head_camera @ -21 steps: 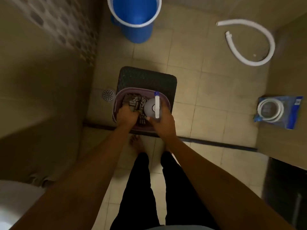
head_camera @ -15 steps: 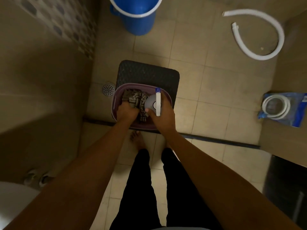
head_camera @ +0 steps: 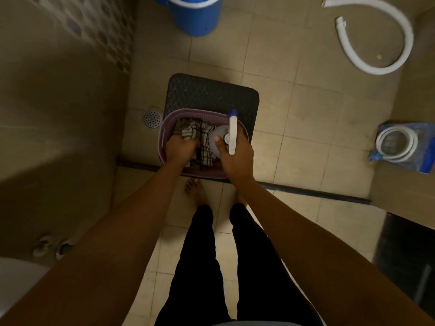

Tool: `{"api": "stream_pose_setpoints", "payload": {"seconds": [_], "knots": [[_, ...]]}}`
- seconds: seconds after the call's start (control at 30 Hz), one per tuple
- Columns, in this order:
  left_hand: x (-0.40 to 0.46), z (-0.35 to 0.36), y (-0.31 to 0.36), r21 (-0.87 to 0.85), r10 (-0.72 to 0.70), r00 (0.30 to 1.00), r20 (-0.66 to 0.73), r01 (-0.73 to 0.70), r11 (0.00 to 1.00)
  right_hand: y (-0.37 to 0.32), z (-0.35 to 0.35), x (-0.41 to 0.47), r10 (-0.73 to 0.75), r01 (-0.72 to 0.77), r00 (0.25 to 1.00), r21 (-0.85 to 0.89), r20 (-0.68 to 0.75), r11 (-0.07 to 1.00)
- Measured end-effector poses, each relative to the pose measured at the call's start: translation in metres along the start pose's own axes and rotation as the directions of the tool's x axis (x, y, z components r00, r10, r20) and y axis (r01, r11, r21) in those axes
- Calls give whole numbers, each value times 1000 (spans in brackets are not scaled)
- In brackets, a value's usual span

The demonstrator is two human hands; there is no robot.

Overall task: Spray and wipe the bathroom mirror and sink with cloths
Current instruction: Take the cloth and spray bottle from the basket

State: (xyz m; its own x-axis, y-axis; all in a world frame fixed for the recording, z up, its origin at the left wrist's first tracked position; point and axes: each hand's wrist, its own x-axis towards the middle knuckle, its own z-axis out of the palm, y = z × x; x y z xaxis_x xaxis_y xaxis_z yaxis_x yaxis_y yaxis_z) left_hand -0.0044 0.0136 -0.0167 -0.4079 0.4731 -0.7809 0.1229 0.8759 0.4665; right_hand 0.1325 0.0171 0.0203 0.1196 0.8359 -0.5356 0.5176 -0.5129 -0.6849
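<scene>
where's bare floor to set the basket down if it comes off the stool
Bare tiles lie right of the black stool, between it and the bagged hose, and beyond it toward the blue bucket. It is crowded at the purple basket: both hands, checked cloths and spray bottle fill it.

The left hand (head_camera: 180, 147) is closed on a checked cloth (head_camera: 202, 140) inside a purple basket (head_camera: 164, 128). The right hand (head_camera: 237, 158) holds a spray bottle (head_camera: 231, 135) by its neck over the basket. The basket sits on a black mat (head_camera: 211, 95) on the tiled floor (head_camera: 306, 114). A blue bucket (head_camera: 197, 17) stands farther off.
</scene>
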Motion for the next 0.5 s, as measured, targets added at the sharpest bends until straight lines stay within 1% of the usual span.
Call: {"api": "stream_pose_setpoints", "payload": {"seconds": [0.1, 0.2, 0.3, 0.4, 0.5], "knots": [[-3, -9, 1, -140, -51, 998, 40, 57, 989, -8, -4, -3, -90, 90, 994, -1, -55, 996], [-9, -20, 6, -202, -71, 995, 65, 83, 976, -17, -10, -4, -178, 179, 977, -5, -120, 984], [-16, -31, 9, -260, -82, 990, 112, 109, 960, -28, -18, -8, -230, 236, 959, 12, -164, 972], [-27, -43, 12, -314, -99, 977, 189, 156, 936, -37, -28, -13, -228, 238, 959, 43, -167, 970], [-42, -53, 14, -388, -102, 966, 236, 190, 902, -48, -39, -20, -224, 251, 957, 143, -183, 957]]}}
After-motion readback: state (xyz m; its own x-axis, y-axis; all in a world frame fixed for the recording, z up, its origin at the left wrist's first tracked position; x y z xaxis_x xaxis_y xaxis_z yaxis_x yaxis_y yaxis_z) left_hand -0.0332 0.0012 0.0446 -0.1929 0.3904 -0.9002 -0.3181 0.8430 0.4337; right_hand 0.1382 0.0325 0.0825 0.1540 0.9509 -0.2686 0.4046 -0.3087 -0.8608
